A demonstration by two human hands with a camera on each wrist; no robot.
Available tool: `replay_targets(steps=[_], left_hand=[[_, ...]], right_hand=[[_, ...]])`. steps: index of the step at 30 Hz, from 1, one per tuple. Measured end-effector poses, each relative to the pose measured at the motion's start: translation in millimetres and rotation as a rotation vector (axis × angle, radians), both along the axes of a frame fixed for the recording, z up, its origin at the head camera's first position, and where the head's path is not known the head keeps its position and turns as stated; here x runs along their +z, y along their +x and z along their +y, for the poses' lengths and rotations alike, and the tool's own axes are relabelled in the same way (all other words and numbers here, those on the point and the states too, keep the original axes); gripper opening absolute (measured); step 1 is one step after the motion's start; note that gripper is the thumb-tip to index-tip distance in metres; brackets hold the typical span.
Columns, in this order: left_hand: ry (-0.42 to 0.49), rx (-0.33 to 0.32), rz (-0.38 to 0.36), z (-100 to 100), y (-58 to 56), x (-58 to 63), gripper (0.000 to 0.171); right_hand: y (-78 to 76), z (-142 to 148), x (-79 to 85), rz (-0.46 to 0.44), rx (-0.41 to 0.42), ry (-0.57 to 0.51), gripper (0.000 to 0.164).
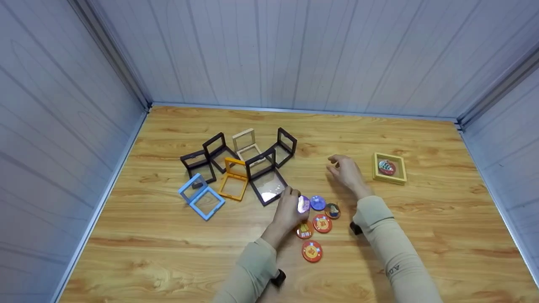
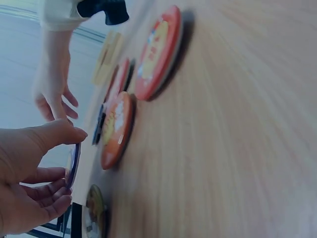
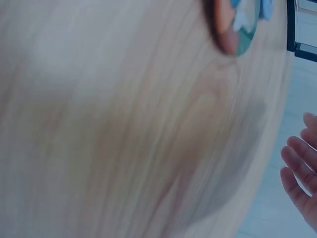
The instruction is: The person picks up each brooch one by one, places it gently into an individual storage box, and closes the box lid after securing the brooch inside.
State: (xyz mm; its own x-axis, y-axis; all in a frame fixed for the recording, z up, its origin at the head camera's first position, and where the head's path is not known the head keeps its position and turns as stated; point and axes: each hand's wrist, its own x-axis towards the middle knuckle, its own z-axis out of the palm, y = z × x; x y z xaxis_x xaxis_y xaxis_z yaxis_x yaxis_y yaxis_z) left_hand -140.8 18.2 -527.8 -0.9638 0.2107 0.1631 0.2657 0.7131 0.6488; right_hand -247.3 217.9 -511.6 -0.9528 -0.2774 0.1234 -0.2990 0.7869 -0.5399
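My left hand (image 1: pixel 289 210) pinches a purple round badge (image 1: pixel 303 204) between thumb and fingers; the left wrist view shows the badge (image 2: pixel 74 164) edge-on. Below and beside it on the table lie a blue badge (image 1: pixel 318 203), a dark picture badge (image 1: pixel 332 211), an orange badge (image 1: pixel 305 230) and two red ones, the nearer red badge (image 1: pixel 312 251) set apart. A greenish badge (image 2: pixel 95 210) shows under the left hand in that wrist view. My right hand (image 1: pixel 348 173) hovers farther forward, fingers loosely bent, holding nothing.
Several open hinged display frames stand at left: dark frames, one large dark frame (image 1: pixel 266 185), a beige frame (image 1: pixel 248 145), an orange frame (image 1: pixel 233 185) and a blue frame (image 1: pixel 206 203). At right sits a yellow frame (image 1: pixel 389 179) with a badge inside. Panel walls enclose the table.
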Motion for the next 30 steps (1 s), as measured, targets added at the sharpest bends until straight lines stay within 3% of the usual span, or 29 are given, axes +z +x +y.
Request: replay_targets(steps=[3, 12, 21, 30], left_hand=[[0.029, 0.011, 0.028, -1.0, 1.5, 2.4, 0.042], [0.117, 0.056, 0.01, -5.0, 12.0, 3.3, 0.044], [0.167, 0.08, -0.047, -9.5, 23.4, 4.0, 0.048], [0.233, 0.096, 0.02, -18.9, 37.4, -0.8, 0.046]], right_hand=[[-3.5, -6.8, -0.6, 0.003, 0.008, -0.036, 0.027], [-13.9, -25.3, 2.7, -0.066, -0.008, -0.131, 0.032], [-27.7, -43.4, 11.4, -0.097, -0.01, -0.2, 0.035], [-41.9, -62.3, 23.0, -0.06, 0.008, -0.193, 0.038]])
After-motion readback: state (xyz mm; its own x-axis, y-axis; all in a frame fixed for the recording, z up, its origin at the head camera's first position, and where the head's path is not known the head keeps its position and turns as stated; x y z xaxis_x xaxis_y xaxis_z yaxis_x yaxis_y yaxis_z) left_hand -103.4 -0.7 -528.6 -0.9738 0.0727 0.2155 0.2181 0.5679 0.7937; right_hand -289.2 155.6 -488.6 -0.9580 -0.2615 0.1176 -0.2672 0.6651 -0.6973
